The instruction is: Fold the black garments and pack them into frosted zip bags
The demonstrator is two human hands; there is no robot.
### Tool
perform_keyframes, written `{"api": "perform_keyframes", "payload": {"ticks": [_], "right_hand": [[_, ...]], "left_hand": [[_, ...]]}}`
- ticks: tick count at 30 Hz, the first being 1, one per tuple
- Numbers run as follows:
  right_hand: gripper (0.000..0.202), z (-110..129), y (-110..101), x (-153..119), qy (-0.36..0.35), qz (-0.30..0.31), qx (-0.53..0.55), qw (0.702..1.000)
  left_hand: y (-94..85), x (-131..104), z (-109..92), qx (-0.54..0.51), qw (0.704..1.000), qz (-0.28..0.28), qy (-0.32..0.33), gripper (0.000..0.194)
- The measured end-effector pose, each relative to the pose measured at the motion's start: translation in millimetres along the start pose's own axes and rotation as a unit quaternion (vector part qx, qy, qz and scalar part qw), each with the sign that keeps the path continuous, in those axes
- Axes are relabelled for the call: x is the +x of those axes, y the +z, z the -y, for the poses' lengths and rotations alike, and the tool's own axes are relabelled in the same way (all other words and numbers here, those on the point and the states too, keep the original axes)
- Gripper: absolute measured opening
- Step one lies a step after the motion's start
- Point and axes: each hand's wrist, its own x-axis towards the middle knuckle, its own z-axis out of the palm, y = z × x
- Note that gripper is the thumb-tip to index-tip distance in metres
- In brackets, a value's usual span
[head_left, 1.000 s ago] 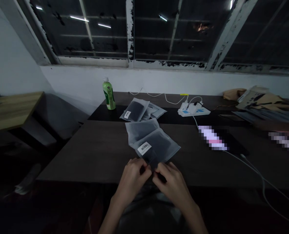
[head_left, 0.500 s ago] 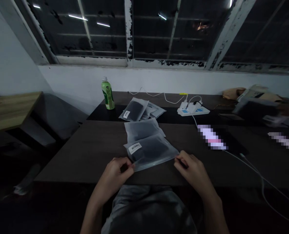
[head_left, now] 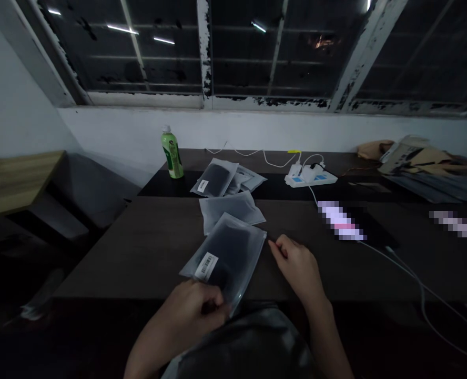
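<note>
1. Clear plastic bag (head_left: 239,247), dark item inside, barcode label (head_left: 206,266) at its lower L: lies tilted at front edge of dk table (head_left: 139,252), nearest corner jutting past edge, twd person's lap.
2. L hand (head_left: 188,310): pinching bag's near corner, thumb vs. bent fingers; exact contact partly hidden.
3. R hand (head_left: 298,263): free of bag, fingers bent, tips just beside its far R corner; nothing seen in grip.
4. 2nd bag (head_left: 229,206): flat, just behind 1st, partly under its top edge.
5. Pile of similar bags (head_left: 215,178): farther back, overlapping, top one w/ label.
6. Green bottle (head_left: 172,155), white cap: upright, L of pile.
7. Power strip (head_left: 312,180), white, w/ plugs: back R.
8. Lit screen (head_left: 342,221), pixelated: R side, near white cable (head_left: 418,279).
9. Cardboard (head_left: 426,158): far R, by wall.
</note>
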Motion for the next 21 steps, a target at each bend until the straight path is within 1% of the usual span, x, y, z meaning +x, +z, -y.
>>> {"api": "perform_keyframes", "payload": {"ticks": [1,2,3,4,5,6,7,8,9,12,15,16,17,18,19,21], "right_hand": [[0.03,2,-1,-3,0.008,0.001,0.016,1.0],[0.029,5,-2,-6,0.015,0.005,0.042,0.999],[0.028,9,-4,-10,0.019,0.014,0.076,0.997],[0.027,13,-6,-14,0.022,0.028,0.116,0.993],[0.027,18,-8,-18,0.025,0.049,0.159,0.986],[0.026,23,-10,-22,0.031,0.075,0.203,0.976],[0.026,27,-11,-24,0.042,0.104,0.247,0.962],[0.028,32,-12,-26,0.06,0.135,0.29,0.946],[0.03,36,-12,-27,0.083,0.163,0.328,0.927],[0.038,43,-7,-23,0.15,0.225,0.415,0.869],[0.047,43,-6,-15,0.175,0.265,0.466,0.826],[0.049,41,-7,-13,0.176,0.28,0.476,0.815],[0.05,39,-9,-11,0.171,0.297,0.484,0.805],[0.049,37,-12,-10,0.162,0.314,0.49,0.797],[0.047,35,-14,-10,0.152,0.327,0.494,0.791],[0.043,32,-18,-10,0.144,0.33,0.491,0.793]], "left_hand": [[-0.8,1,2,0.004,0.999,-0.043,0.0,0.035],[-2.0,3,6,0.021,0.993,-0.112,-0.002,0.036],[-3.3,6,12,0.052,0.979,-0.196,-0.008,0.037],[-4.4,11,19,0.093,0.955,-0.28,-0.017,0.036],[-5.1,16,26,0.135,0.929,-0.344,-0.029,0.036],[-5.2,21,33,0.17,0.909,-0.379,-0.04,0.035],[-4.8,26,39,0.194,0.9,-0.388,-0.048,0.035],[-4.1,30,43,0.203,0.902,-0.377,-0.056,0.035],[-3.2,34,46,0.201,0.91,-0.355,-0.065,0.035],[-2.6,34,45,0.154,0.941,-0.283,-0.102,0.036],[-7.6,24,39,0.084,0.973,-0.175,-0.122,0.036],[-10.0,20,38,0.068,0.98,-0.141,-0.123,0.037],[-12.2,16,38,0.061,0.982,-0.121,-0.129,0.038],[-13.9,13,38,0.064,0.981,-0.118,-0.142,0.04],[-15.1,12,38,0.074,0.976,-0.127,-0.162,0.041],[-15.4,12,38,0.102,0.963,-0.15,-0.201,0.04]]}}
